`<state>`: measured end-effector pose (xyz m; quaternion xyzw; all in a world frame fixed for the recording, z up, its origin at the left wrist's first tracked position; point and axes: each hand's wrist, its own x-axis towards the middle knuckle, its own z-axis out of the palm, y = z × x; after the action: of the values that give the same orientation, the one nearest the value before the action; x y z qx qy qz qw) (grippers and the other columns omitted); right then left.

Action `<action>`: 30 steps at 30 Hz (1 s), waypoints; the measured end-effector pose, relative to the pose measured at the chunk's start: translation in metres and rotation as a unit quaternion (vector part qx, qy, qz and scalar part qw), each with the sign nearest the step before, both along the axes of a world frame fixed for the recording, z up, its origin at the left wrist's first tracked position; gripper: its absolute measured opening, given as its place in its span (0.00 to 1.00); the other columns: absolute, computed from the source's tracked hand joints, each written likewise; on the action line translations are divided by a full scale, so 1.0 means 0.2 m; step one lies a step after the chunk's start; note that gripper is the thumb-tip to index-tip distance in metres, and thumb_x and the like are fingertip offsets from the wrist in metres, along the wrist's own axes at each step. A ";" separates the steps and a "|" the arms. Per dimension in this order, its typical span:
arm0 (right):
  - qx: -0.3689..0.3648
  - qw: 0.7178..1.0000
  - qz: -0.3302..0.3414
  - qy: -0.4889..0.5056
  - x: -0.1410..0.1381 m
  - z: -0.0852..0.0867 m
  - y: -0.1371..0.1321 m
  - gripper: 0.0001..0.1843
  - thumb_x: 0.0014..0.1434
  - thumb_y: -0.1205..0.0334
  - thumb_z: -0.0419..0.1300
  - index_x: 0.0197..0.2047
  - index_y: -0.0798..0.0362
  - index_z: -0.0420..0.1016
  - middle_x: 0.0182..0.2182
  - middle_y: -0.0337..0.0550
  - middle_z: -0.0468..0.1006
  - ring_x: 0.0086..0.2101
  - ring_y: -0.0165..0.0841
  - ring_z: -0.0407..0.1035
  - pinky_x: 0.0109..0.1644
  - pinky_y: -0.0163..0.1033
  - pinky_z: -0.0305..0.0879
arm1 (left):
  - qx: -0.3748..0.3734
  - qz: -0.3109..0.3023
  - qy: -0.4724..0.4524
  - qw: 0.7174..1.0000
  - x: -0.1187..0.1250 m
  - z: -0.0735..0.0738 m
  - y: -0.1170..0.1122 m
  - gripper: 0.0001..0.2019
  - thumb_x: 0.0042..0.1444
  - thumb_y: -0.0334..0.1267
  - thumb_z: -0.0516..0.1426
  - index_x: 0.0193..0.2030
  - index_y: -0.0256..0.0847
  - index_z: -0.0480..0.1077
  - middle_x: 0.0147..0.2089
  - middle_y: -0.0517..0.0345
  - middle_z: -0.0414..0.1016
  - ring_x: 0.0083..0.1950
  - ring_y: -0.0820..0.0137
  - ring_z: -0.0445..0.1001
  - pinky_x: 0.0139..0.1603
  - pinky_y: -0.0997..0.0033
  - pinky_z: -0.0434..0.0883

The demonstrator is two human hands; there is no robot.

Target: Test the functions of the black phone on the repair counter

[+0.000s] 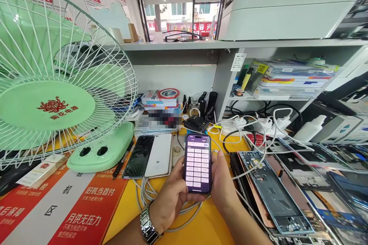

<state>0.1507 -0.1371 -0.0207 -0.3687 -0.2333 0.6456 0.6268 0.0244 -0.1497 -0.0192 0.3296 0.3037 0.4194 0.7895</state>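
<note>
A smartphone (197, 164) with a lit screen is held upright over the yellow tabletop, its screen showing a grid of white boxes on purple. My left hand (174, 189), with a metal watch (148, 224) on the wrist, is closed around its left side and lower edge, the thumb at the screen's lower left. Along the right edge, my right hand (222, 183) grips it too, fingers hidden behind. Just left of the hands lie a phone with a cracked black screen (139, 156) and a white phone (158, 155). A pale cable (186, 218) is coiled beneath my hands.
A green fan (47, 99) fills the left side, beside a red and grey printed mat (94, 214). Opened phone parts (276, 191) crowd the right. White chargers and cables (264, 124) tangle behind them. A shelf (172, 48) runs across the back, with a white printer-like box (287, 15) on it.
</note>
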 end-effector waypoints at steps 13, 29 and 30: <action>-0.017 0.998 -0.022 -0.062 0.00 -0.01 0.00 0.22 0.55 0.44 0.60 0.44 0.52 0.77 0.34 0.43 0.82 0.33 0.38 0.75 0.36 0.40 0.72 | 0.010 0.000 0.004 1.000 0.00 0.01 0.00 0.34 0.47 0.25 0.52 0.64 0.44 0.57 0.55 0.47 0.71 0.45 0.62 0.74 0.39 0.63 0.76; -0.050 0.975 -0.080 -0.202 -0.01 0.00 -0.01 0.20 0.51 0.47 0.65 0.42 0.51 0.77 0.32 0.42 0.81 0.29 0.36 0.73 0.32 0.39 0.69 | 0.004 -0.035 -0.012 0.999 0.02 0.05 -0.03 0.36 0.45 0.26 0.55 0.64 0.47 0.60 0.60 0.48 0.69 0.55 0.56 0.71 0.49 0.58 0.72; -0.056 0.978 -0.080 -0.184 -0.01 0.00 -0.02 0.19 0.52 0.47 0.64 0.42 0.51 0.78 0.32 0.41 0.81 0.29 0.36 0.73 0.32 0.38 0.69 | 0.002 -0.032 -0.010 0.999 0.02 0.06 -0.02 0.36 0.45 0.26 0.55 0.64 0.46 0.60 0.59 0.48 0.70 0.54 0.57 0.72 0.48 0.59 0.73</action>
<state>0.1492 -0.1402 -0.0212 -0.5331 -0.2778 0.5268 0.6009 0.0287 -0.1545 -0.0079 0.3365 0.2844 0.3977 0.8048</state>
